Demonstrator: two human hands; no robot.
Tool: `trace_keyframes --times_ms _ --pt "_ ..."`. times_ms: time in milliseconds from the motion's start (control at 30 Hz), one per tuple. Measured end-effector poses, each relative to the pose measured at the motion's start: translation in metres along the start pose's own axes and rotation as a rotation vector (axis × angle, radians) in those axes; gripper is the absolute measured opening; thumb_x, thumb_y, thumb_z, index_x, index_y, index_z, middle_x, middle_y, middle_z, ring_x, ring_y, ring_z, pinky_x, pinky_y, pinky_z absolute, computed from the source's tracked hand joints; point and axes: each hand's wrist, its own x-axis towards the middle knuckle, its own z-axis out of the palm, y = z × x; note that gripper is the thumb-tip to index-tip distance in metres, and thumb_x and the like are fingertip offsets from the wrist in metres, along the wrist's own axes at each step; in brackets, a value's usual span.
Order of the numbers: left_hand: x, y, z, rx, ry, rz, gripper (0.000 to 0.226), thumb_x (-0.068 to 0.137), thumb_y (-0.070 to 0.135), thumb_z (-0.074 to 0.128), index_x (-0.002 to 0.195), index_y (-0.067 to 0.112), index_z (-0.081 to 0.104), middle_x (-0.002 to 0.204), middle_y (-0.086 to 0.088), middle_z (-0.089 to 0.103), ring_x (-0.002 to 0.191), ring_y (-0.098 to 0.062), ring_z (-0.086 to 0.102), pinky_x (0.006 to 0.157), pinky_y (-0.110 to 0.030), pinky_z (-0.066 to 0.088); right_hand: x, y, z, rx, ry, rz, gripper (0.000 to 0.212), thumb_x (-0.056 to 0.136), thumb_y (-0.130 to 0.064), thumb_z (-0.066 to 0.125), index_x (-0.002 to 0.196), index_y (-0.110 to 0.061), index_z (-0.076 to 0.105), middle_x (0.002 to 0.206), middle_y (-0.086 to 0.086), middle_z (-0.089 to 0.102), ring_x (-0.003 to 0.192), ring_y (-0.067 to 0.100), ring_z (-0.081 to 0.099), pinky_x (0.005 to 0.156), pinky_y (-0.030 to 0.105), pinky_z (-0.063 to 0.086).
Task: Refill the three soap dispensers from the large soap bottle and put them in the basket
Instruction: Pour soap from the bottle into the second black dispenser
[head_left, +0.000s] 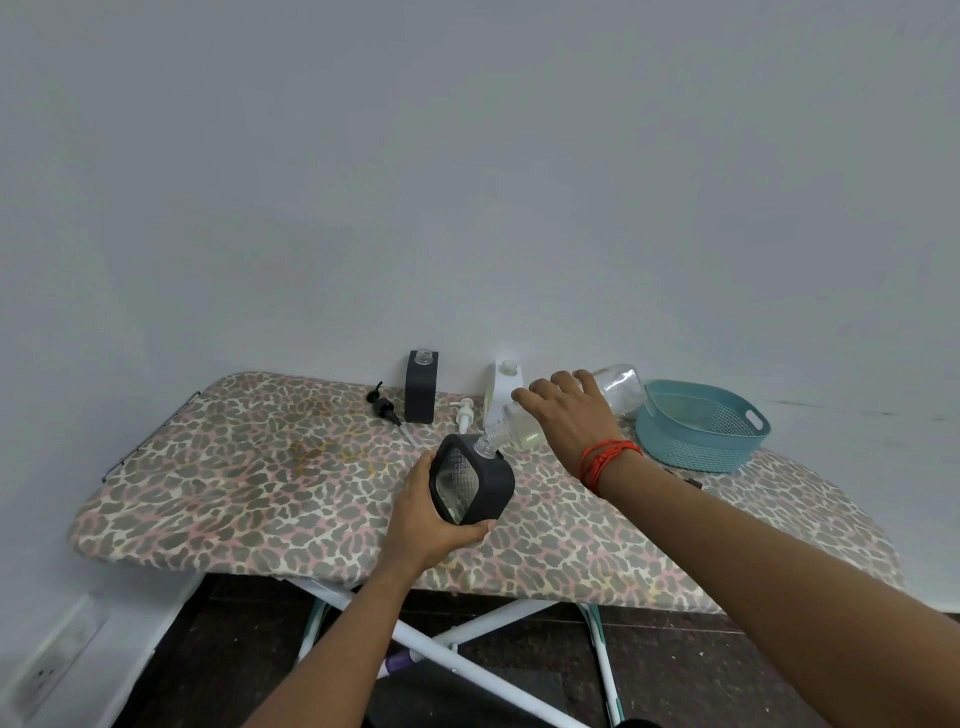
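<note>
mid-frame, the left hand (431, 525) curled round a tilted black dispenser (470, 486) with a clear ribbed window. the right hand (566, 415) gripped the tipped clear bottle (618, 387), neck at its mouth. three dispensers in all: a second dispenser (421, 389), also black, and a white dispenser (503, 387) stood behind. two pumps, a black pump (384, 402) and a white pump (464, 413); one basket (696, 441), right.

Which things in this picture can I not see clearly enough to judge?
- Head view: middle of the large soap bottle, hidden by the right hand.
- Soap level in the black dispenser the left hand grips: too small, glare.
- Lower part of the white dispenser: behind that bottle.
</note>
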Motion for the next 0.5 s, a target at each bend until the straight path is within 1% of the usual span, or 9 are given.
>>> trace_keyframes --times_ms 267,400,500 --pt "-0.0008 0.0003 -0.0004 -0.001 0.003 -0.002 0.121 0.055 0.047 0.098 0.153 0.019 0.034 0.135 0.018 0.040 0.126 -0.001 0.039 0.102 -0.020 0.034 -0.0003 -0.0004 0.0000 -0.006 -0.009 -0.003 0.063 0.077 0.008 0.053 0.130 -0.025 0.045 0.118 0.000 0.060 0.112 0.029 0.051 0.109 0.048 0.031" --pt "-0.0008 -0.0012 0.0002 0.006 -0.004 -0.002 0.121 0.054 0.050 0.097 0.153 0.020 0.034 0.137 0.016 0.043 0.125 -0.002 0.041 0.101 -0.020 0.035 0.0005 -0.0008 -0.0012 -0.008 -0.010 -0.007 0.063 0.078 0.008 0.054 0.132 -0.025 0.045 0.120 0.001 0.059 0.114 0.029 0.051 0.110 0.049 0.030" --pt "-0.0005 -0.0020 0.0006 0.008 -0.004 -0.010 0.122 0.055 0.050 0.097 0.154 0.019 0.033 0.136 0.018 0.040 0.126 -0.001 0.039 0.103 -0.021 0.034 0.0000 -0.0006 -0.0011 -0.005 -0.011 -0.006 0.064 0.078 0.008 0.053 0.132 -0.025 0.044 0.120 0.001 0.059 0.114 0.029 0.050 0.110 0.049 0.030"
